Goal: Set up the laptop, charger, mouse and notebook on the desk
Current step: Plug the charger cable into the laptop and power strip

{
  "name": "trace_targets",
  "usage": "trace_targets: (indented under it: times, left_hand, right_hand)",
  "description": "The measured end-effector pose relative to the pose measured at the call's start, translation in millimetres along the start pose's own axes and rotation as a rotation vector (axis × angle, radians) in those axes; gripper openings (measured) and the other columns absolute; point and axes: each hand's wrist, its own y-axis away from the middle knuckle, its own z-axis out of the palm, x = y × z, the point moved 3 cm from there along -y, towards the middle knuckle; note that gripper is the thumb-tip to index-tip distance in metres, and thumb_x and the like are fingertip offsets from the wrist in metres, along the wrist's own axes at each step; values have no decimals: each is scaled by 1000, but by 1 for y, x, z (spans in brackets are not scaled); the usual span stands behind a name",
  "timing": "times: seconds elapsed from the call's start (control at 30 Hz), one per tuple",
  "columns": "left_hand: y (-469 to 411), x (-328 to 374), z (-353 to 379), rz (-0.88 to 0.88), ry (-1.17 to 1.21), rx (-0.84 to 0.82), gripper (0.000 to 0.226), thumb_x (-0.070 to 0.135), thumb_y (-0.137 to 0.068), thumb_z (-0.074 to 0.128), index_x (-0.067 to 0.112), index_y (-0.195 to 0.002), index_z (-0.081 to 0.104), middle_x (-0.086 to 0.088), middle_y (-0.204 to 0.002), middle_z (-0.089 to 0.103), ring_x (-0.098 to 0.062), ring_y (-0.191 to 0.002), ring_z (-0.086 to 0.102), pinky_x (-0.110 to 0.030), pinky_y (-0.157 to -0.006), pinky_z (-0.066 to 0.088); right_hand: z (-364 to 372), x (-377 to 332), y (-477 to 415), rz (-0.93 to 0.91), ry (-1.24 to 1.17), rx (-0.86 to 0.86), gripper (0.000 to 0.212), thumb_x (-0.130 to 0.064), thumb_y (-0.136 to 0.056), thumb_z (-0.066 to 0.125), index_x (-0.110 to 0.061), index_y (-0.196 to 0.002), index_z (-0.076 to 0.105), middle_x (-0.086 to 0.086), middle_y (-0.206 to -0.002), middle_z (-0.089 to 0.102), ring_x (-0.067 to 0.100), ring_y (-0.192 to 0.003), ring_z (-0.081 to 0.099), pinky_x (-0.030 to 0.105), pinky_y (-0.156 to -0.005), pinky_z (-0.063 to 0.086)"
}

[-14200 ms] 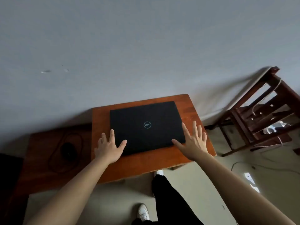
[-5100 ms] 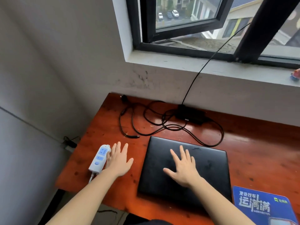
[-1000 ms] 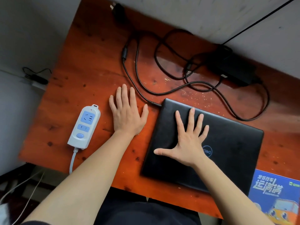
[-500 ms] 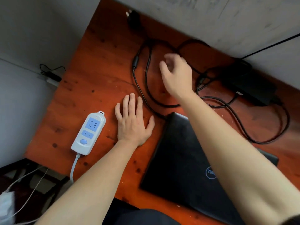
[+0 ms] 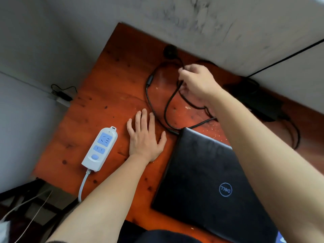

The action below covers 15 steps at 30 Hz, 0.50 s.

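Laptop (image 5: pixel 219 181), closed, black and lid-up, lies on the near right part of the reddish wooden desk (image 5: pixel 108 106), with a round logo on its lid. Its far left corner lies just beside the charger cable (image 5: pixel 167 109). Left of it a white power strip (image 5: pixel 100 149) with blue sockets lies flat (its pale cord drops off the near edge). Between strip and laptop the left hand (image 5: pixel 145 137) rests palm down on the wood, fingers straight and slightly spread. Farther back the cable runs in black loops across the desk. The right hand (image 5: pixel 198 83) pinches one strand of it between thumb and curled fingers, the strand hanging from the pinch to the wood. The charger brick (image 5: pixel 259 100), dark and blurred, sits at the far right beside the wall, and a black plug (image 5: pixel 170 50) lies at the desk's far edge. A scuffed grey wall (image 5: pixel 192 18) closes the view.
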Motion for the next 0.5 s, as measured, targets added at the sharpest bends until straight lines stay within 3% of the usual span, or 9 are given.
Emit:
trace_targets:
  times: [0.07,0.17,0.33,0.4,0.5]
  left_hand:
    - [-1,1,-5,-2,6,-15,75,56,-91,37,7,-148,40,-19,-158,29,-35,-147,23,-60,-115,17]
    - [2,1,-13,-5,22,-67,74,56,-92,35,8,-150,37,-18,-160,28,-34,-148,19,-58,-116,15]
    - [5,-20,-37,95,137,-125,65,48,-92,49,15,-147,42,-15,-161,27,-31,-149,19,-52,-118,16]
    - [16,-45,-53,99,121,-69,62,45,-91,52,15,-145,45,-16,-159,30,-32,-147,22,-53,-118,19]
    - [38,-88,-70,-22,66,-36,67,49,-90,55,15,-147,41,-16,-159,28,-33,-147,22,-54,-116,22]
  right_hand:
    - [-13,-9,32,-8,-122,31,9,-16,-75,59,-23,-70,62,-2,-63,59,11,-54,57,37,-64,58]
    - [-24,-19,84,-56,-105,87,9,-17,-70,60,-27,-69,59,-8,-61,60,10,-56,56,35,-56,52]
    - [-13,-25,163,-200,-126,16,16,-13,-68,64,-27,-68,56,2,-72,61,38,-82,67,47,-80,53]
    - [-1,-28,183,-217,-196,-39,12,-15,-71,64,-24,-72,58,1,-72,60,28,-74,63,45,-76,51]
    - [16,-40,199,-215,-91,-91,7,-20,-76,67,-23,-73,62,-7,-63,55,8,-58,46,25,-57,39]
